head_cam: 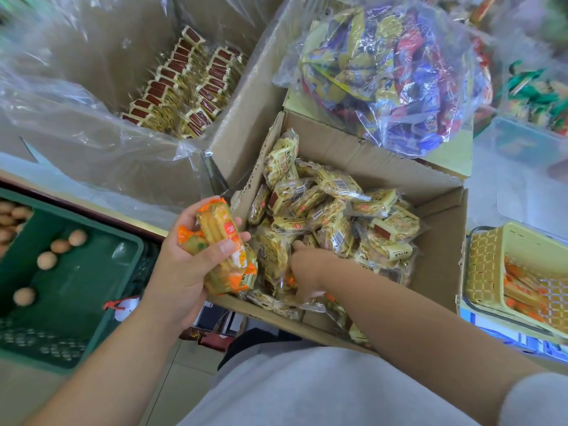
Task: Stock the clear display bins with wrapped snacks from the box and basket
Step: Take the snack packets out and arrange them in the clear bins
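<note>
My left hand (pixel 181 265) clasps glossy orange packets (pixel 229 250) over the cardboard box's (pixel 439 241) near-left corner. My right hand (pixel 307 265) lies buried among crinkly yellow wrappers (pixel 335 192); I cannot tell its grip.

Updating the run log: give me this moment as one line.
left hand: holds orange snacks | right hand: in box among yellow snacks, grip hidden

1 head cam, aimed steeply down, close over box (pixel 362 155).
</note>
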### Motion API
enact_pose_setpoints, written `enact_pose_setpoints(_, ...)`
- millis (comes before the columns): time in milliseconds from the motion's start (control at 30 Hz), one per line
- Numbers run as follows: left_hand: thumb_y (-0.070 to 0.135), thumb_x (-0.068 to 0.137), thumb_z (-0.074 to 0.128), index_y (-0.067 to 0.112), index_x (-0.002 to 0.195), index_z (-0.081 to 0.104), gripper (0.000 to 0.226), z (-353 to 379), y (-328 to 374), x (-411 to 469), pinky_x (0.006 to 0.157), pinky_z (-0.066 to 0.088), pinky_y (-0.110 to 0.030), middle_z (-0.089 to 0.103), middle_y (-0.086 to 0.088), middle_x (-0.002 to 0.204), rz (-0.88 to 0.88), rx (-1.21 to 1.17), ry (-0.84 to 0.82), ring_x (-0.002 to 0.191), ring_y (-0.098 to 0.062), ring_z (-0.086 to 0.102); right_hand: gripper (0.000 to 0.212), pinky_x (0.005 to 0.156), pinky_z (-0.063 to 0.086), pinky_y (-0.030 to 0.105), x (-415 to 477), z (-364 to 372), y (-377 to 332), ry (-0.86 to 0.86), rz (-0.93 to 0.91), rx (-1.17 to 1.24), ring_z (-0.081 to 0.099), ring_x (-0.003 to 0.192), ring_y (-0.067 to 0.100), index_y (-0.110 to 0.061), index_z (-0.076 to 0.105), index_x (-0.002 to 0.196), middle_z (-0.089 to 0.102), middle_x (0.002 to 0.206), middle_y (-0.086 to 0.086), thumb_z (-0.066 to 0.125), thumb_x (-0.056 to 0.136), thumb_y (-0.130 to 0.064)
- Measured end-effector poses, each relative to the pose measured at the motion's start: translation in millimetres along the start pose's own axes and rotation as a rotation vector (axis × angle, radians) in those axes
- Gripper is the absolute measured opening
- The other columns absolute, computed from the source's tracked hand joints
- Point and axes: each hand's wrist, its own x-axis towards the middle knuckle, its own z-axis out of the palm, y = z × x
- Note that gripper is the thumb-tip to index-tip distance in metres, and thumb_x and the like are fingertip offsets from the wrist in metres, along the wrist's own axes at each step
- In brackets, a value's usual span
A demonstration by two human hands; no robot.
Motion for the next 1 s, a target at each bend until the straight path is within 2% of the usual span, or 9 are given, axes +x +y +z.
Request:
enact_pose_setpoints(133,0.018,0.062,0.085,0.033,0.124,0.069,0.066,0.3,0.3,-1.3,0.076,0.063,-0.044,0.073,-0.017,0.119,0.006,0.003,-0.006,0.107,-0.035,0.074,0.028,0.076,0.059,0.042,3.0,-8.6,-3.5,-0.055,-0.03,-0.057,0.047,0.095,0.021,-0.012,0.057,0.059,0.053,0.104,0.01,0.074,0.075,-0.027)
enact_pose_setpoints(233,0.019,0.062,0.086,0.034,0.124,0.068,0.066,0.4,1.9,-1.4,0.076,0.063,-0.045,0.072,-0.017,0.12,0.008,0.01,-0.015,0.108,-0.036,0.073,0.026,0.084,0.058,0.041,8.1,-10.5,0.3,-0.149,-0.026,-0.019,0.057,0.109,0.027,-0.009,0.059,0.072,0.059,0.11,0.01,0.074,0.078,-0.03)
enact_pose_setpoints(333,0.019,0.063,0.086,0.033,0.125,0.068,0.066,-0.1,1.8,-0.8,0.076,0.063,-0.045,0.072,-0.018,0.122,0.007,0.028,-0.028,0.109,-0.038,0.072,0.038,0.095,0.054,0.046,9.8,-10.3,2.2,-0.207,-0.015,0.046,0.056,0.11,0.028,-0.006,0.06,0.102,0.047,0.127,0.012,0.075,0.079,-0.032)
enact_pose_setpoints(433,0.019,0.063,0.087,0.034,0.124,0.068,0.066,-1.1,1.2,-0.3,0.077,0.063,-0.043,0.072,-0.018,0.122,0.007,0.024,-0.037,0.11,-0.038,0.072,0.039,0.106,0.041,0.054,3.5,-9.3,5.7,-0.19,0.005,0.125,0.044,0.11,0.028,-0.012,0.052,0.096,0.035,0.128,0.01,0.076,0.077,-0.037)
enact_pose_setpoints(500,0.019,0.064,0.087,0.033,0.125,0.068,0.066,-1.6,1.0,-0.1,0.078,0.063,-0.043,0.072,-0.018,0.122,0.008,0.021,-0.036,0.11,-0.038,0.073,0.036,0.104,0.042,0.052,-2.2,-7.6,10.4,-0.145,0.01,0.2,0.045,0.105,0.027,-0.016,0.052,0.086,0.038,0.124,0.008,0.078,0.075,-0.038)
enact_pose_setpoints(667,0.021,0.062,0.091,0.033,0.128,0.066,0.072,-1.3,1.7,-0.3,0.078,0.062,-0.043,0.072,-0.018,0.123,0.002,0.037,-0.028,0.111,-0.038,0.072,0.057,0.077,0.056,0.04,-20.7,0.5,22.7,-0.038,-0.021,0.288,0.058,0.098,0.029,-0.005,0.062,0.114,0.045,0.117,0.007,0.079,0.069,-0.036)
enact_pose_setpoints(733,0.027,0.058,0.097,0.031,0.13,0.065,0.079,0.3,2.4,-0.5,0.078,0.062,-0.043,0.071,-0.018,0.124,-0.008,0.05,-0.022,0.112,-0.039,0.072,0.057,0.08,0.059,0.046,-33.1,1.1,26.5,-0.036,-0.044,0.307,0.058,0.097,0.028,-0.008,0.059,0.117,0.041,0.117,0.006,0.079,0.07,-0.035)
enact_pose_setpoints(900,0.041,0.045,0.104,0.031,0.132,0.064,0.096,9.6,4.6,-3.8,0.078,0.063,-0.045,0.071,-0.016,0.123,-0.006,0.104,0.013,0.112,-0.036,0.072,0.04,0.062,0.042,0.028,-78.4,0.7,40.4,0.004,-0.078,0.435,0.049,0.093,0.019,-0.036,0.037,0.073,0.032,0.113,-0.005,0.077,0.067,-0.035)
enact_pose_setpoints(1000,0.038,0.045,0.104,0.032,0.13,0.065,0.094,21.6,4.5,-6.2,0.075,0.063,-0.049,0.072,-0.015,0.123,-0.019,0.102,-0.008,0.11,-0.034,0.073,0.032,0.062,0.042,0.033,-115.4,1.3,54.5,0.111,-0.071,0.577,0.051,0.085,0.018,-0.017,0.057,0.08,0.041,0.105,-0.007,0.07,0.058,-0.038)
